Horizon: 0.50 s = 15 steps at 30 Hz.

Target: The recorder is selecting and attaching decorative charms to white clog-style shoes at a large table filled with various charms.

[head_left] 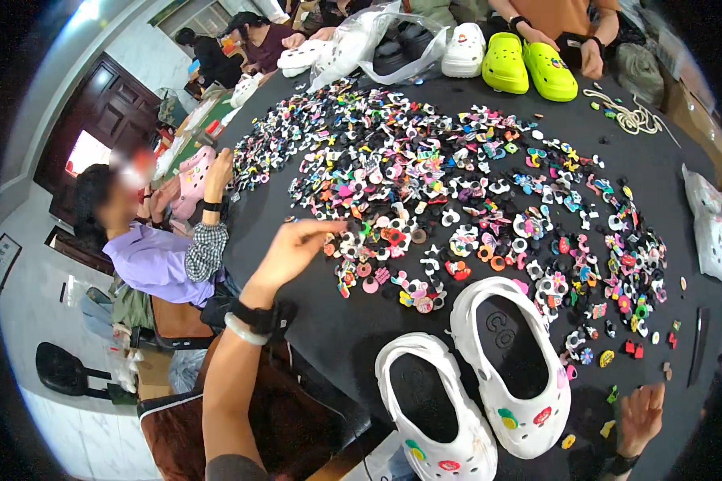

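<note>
My left hand [295,247] reaches over the near left edge of a wide heap of small colourful shoe charms [393,172]. Its finger and thumb come together among the charms; what they pinch, if anything, is too small to make out. At the right, my right hand [642,417] rests low over the table beside a few scattered charms, fingers loosely apart, holding nothing I can see. Between my hands stand two white clogs, the left clog [395,353] and the right clog [529,437], toes toward me. Each has a red charm and a yellow-green fruit-like charm on its toe.
Black table [321,321]. Across it, a person's hands [537,36] are near lime-green clogs [505,64]; a white clog [464,50] and plastic bag [401,44] stand beside. Leftward, another person [160,256] holds a pink clog [191,183]. Cord [638,120] and white packet [706,224] lie right.
</note>
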Tool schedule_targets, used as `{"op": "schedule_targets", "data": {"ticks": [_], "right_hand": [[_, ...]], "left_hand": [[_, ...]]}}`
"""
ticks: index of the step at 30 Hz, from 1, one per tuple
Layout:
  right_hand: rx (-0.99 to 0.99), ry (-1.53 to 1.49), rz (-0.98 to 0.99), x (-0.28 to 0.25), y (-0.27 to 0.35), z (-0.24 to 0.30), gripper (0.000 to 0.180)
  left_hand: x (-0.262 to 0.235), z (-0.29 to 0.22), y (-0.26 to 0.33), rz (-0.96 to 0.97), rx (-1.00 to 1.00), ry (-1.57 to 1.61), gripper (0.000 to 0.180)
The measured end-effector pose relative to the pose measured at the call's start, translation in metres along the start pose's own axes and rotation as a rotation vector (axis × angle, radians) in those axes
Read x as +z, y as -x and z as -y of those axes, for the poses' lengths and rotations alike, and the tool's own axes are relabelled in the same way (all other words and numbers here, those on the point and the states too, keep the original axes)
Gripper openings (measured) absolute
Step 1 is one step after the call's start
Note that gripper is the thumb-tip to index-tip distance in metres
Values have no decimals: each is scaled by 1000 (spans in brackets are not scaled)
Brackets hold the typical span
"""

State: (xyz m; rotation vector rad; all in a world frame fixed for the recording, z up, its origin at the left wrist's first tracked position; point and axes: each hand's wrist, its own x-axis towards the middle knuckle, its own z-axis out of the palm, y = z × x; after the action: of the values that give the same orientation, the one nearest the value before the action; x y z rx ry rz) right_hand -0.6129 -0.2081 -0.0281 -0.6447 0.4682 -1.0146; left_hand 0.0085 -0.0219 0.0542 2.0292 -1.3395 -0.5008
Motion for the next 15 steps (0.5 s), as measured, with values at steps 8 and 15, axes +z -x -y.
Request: {"op": "schedule_targets", "data": {"ticks": [8, 15], "right_hand": [[25, 50, 204, 12, -2, 3, 30], [49, 83, 289, 38, -17, -5, 35]], "left_hand": [[-28, -174, 69, -419, 685, -51, 60], [-52, -187, 181, -718, 682, -357, 68]]}}
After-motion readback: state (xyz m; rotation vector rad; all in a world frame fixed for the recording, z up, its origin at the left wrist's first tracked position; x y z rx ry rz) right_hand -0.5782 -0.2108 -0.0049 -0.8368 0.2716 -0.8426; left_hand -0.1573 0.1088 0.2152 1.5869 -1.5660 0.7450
